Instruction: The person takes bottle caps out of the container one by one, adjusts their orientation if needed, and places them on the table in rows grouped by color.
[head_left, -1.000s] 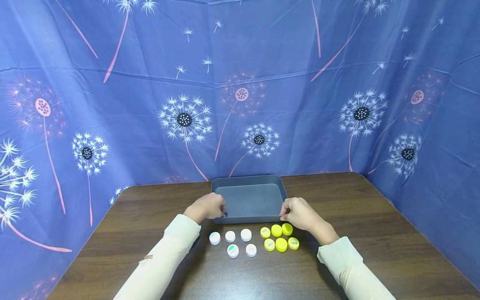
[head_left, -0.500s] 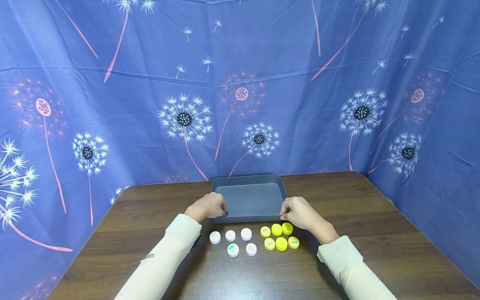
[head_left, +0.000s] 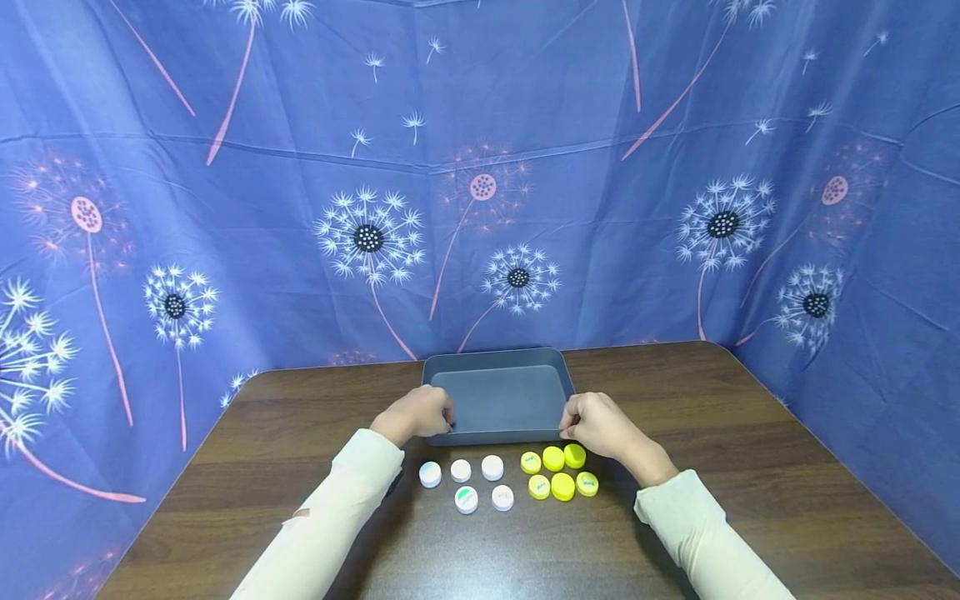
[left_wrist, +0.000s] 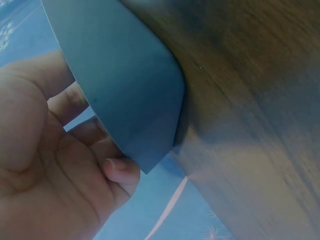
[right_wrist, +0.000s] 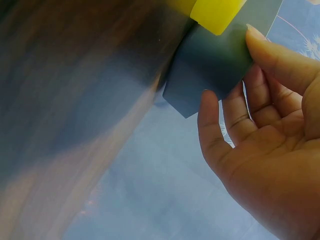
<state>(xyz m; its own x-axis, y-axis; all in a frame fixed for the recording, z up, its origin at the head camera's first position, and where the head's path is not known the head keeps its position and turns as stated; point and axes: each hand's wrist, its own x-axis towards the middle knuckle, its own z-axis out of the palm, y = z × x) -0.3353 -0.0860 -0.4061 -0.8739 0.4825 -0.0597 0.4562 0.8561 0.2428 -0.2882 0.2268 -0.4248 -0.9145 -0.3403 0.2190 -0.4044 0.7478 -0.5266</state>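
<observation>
A dark grey rectangular tray (head_left: pixel 501 398) lies near the table's back edge, with nothing inside. My left hand (head_left: pixel 417 412) grips its front left corner; the left wrist view shows fingers (left_wrist: pixel 65 102) curled over the rim and the tray wall slanting away. At the front right corner, my right hand (head_left: pixel 600 425) pinches the rim, with the thumb on the outer wall in the right wrist view. Directly in front of the tray are several white bottle caps (head_left: pixel 467 500) on the left and several yellow bottle caps (head_left: pixel 562 487) on the right, some with printed tops.
Dark wood grain covers the table (head_left: pixel 300 467), whose back corners are rounded. Behind and along both sides hangs a blue curtain (head_left: pixel 570 108) with dandelion prints, close to the tray's far wall. One yellow cap sits close by the right hand.
</observation>
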